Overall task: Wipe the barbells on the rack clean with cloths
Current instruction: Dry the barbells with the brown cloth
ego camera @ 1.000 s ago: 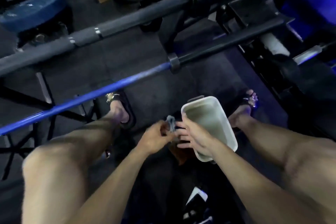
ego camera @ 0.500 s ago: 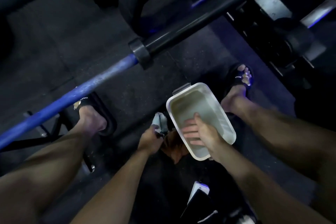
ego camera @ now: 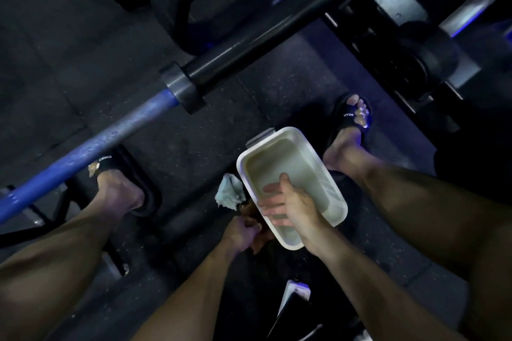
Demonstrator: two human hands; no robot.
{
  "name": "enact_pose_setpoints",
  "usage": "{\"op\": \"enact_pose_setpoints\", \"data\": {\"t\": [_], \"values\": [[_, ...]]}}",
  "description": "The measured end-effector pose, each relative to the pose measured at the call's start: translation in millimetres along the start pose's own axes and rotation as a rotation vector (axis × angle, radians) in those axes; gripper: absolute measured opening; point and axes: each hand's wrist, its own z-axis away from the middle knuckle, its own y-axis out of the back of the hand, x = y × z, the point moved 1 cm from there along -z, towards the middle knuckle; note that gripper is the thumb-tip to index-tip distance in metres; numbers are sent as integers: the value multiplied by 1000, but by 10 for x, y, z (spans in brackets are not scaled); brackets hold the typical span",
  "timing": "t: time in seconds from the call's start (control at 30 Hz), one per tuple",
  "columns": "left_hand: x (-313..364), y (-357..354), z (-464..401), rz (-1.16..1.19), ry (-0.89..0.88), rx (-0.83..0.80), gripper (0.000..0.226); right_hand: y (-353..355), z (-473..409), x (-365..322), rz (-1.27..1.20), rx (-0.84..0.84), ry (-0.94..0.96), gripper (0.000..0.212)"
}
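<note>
Head view: right hand (ego camera: 293,206) grips tub (ego camera: 331,174) rim, seemingly.

Open floor (ego camera: 210,133) lies between the barbell (ego camera: 116,133) (crossing diagonally) and white tub (ego camera: 293,174).

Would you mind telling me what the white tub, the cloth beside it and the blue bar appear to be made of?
The white tub looks like smooth moulded plastic: thin rounded rim, even matte sheen. The cloth looks like soft, pale blue-grey fabric, crumpled and fuzzy at its edges; the weave cannot be made out. The blue bar looks like metal, judging by its straight round shaft and speckled sheen, though the blue may be lighting.
</note>
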Motion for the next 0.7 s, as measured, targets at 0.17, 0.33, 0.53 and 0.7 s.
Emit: {"op": "enact_pose_setpoints", "data": {"t": [0.17, 0.33, 0.53, 0.7], "values": [[227, 542, 850, 117, -154, 153, 31, -39, 353, -138, 44, -27, 99, 46], [799, 1210, 2201, 197, -487, 329, 16, -87, 1090, -334, 115, -16, 293, 11], [1421, 1707, 3898, 189, -823, 404, 13, -317, 2420, -820, 257, -303, 576, 46], [1686, 1924, 4971, 234, -1047, 485, 21, -250, 3486, -1109, 184, -468, 734, 43]]}}
